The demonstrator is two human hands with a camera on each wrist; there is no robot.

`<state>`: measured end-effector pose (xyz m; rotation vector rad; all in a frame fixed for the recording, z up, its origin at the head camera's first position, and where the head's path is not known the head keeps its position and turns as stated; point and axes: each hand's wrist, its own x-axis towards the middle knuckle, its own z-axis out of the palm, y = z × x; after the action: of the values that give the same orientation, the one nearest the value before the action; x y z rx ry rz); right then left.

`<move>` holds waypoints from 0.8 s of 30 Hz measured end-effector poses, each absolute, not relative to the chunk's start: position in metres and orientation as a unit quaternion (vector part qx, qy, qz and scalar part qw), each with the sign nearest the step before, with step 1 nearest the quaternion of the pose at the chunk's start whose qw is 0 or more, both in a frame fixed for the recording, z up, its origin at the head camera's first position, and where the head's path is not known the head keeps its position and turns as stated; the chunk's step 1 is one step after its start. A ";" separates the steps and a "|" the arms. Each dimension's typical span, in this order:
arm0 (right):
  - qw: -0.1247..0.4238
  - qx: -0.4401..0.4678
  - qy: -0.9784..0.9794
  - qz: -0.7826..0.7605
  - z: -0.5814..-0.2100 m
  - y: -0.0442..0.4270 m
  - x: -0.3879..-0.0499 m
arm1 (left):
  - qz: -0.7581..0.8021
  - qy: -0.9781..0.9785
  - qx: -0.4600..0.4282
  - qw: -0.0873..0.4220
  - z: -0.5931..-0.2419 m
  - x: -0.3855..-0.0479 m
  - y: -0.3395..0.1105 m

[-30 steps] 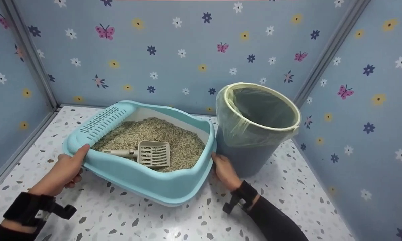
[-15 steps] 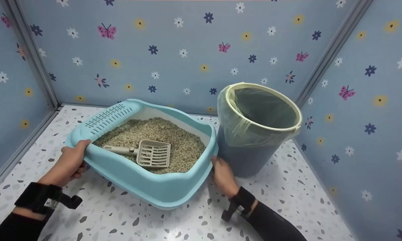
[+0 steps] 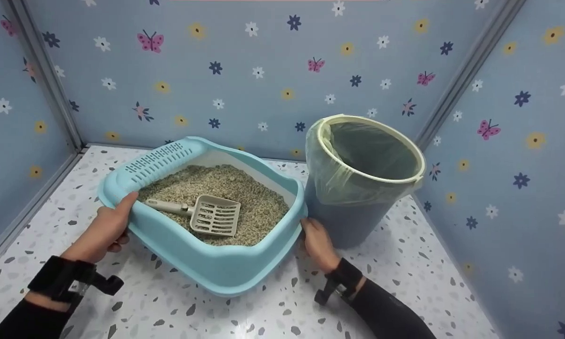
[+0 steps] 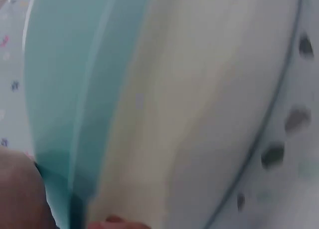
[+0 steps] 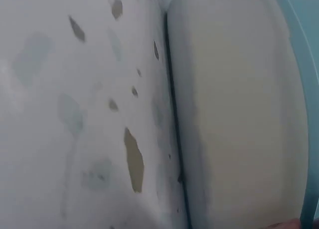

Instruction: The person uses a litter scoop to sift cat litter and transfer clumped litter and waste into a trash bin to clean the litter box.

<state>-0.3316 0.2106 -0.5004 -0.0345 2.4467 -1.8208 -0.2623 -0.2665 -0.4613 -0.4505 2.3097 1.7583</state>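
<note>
A light blue cat litter box (image 3: 202,263) sits at an angle on the speckled surface in the head view. My left hand (image 3: 104,230) grips its left corner, thumb on the rim and fingers bent beneath. On the opposite side, my right hand (image 3: 319,244) holds the box under the rim; most of its fingers are hidden. Granular litter (image 3: 261,207) fills the bottom, and a beige slotted litter scoop (image 3: 215,215) lies on it. Both wrist views show the pale lower tray (image 4: 164,104) of the box, with fingertips just entering at the bottom edge.
Right beside the box stands a grey-blue trash bin (image 3: 348,221) with a pale ring and a translucent liner (image 3: 339,183). Flowered wall panels (image 3: 254,56) enclose the back and both sides. Speckled surface (image 3: 169,306) shows in front of the box.
The litter box has turned, its left end swinging slightly right and back while its front corner shifts left and nearer. The left hand moved right with it; the right hand barely shifted.
</note>
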 end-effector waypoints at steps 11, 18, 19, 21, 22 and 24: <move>0.009 -0.017 0.804 -0.595 -0.499 0.204 -0.334 | 0.580 0.791 -0.175 0.083 -0.457 -0.264 -0.255; 0.035 -0.026 0.774 -0.632 -0.503 0.205 -0.314 | 0.572 0.801 -0.157 0.081 -0.459 -0.278 -0.267; 0.035 -0.029 0.776 -0.629 -0.503 0.205 -0.312 | 0.574 0.800 -0.155 0.082 -0.459 -0.280 -0.268; 0.037 -0.033 0.778 -0.627 -0.504 0.206 -0.309 | 0.579 0.797 -0.148 0.083 -0.459 -0.281 -0.270; 0.037 -0.035 0.779 -0.625 -0.503 0.207 -0.308 | 0.582 0.796 -0.146 0.082 -0.459 -0.280 -0.269; 0.041 -0.043 0.778 -0.626 -0.503 0.208 -0.310 | 0.581 0.798 -0.140 0.076 -0.461 -0.277 -0.267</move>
<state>-0.3104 0.2076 -0.5026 -0.1317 2.3803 -1.9164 -0.2765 -0.2672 -0.4607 -0.4194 2.3938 1.7407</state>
